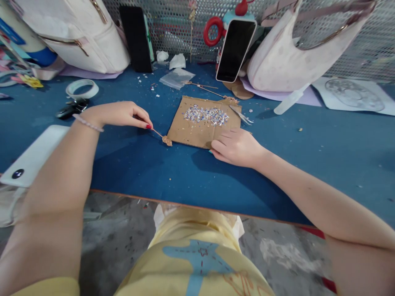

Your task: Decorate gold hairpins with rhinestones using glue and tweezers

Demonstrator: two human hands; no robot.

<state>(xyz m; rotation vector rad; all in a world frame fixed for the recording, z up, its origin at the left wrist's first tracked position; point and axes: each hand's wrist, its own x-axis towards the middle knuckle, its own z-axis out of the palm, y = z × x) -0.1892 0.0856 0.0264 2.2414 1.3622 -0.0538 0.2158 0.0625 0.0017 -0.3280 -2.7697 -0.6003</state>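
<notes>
My left hand [121, 114] pinches the end of a thin gold stick [158, 133] whose ornamental tip [167, 141] rests on the blue table beside the cardboard's left corner. My right hand [236, 146] lies with fingers curled on the near right edge of a brown cardboard sheet [188, 131]. A heap of small shiny pieces [206, 115] sits in the cardboard's middle. Metal tweezers [241, 115] lie at the cardboard's far right corner, and two more gold sticks [206, 88] lie behind it.
A phone [235, 49] leans against the mesh wall at the back, between a white backpack [83, 33] and a pale handbag [284, 61]. A tape roll [82, 88], black keys [70, 109] and a white device [33, 156] lie at left. The table edge [197, 205] runs near my lap.
</notes>
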